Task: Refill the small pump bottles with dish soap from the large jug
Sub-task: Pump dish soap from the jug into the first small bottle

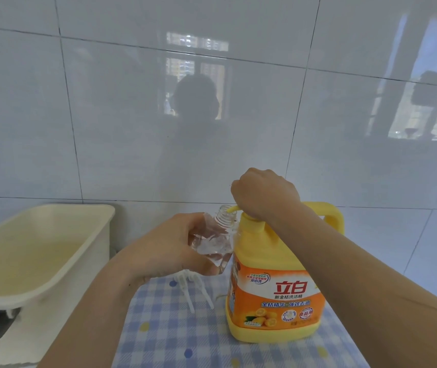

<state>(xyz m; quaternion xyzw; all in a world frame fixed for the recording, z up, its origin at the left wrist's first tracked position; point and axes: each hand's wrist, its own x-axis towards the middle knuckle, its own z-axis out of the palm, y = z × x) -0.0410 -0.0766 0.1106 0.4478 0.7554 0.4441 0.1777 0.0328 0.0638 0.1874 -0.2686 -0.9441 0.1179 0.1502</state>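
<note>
A large yellow dish soap jug (278, 293) with an orange label stands on the checked cloth. My right hand (262, 193) rests fist-like on top of its yellow pump head, whose spout (232, 209) points left into the threaded mouth of a small clear bottle (217, 237). My left hand (169, 245) grips that bottle, tilted, its open neck up against the spout. A little clear liquid shows in the bottle's lower part. Two white pump heads with dip tubes (193, 290) lie on the cloth below my left hand.
A cream plastic tub (60, 251) sits at the left on a white surface. The blue-and-white checked cloth (175, 333) covers the work surface. Glossy white wall tiles (132, 128) rise right behind the jug.
</note>
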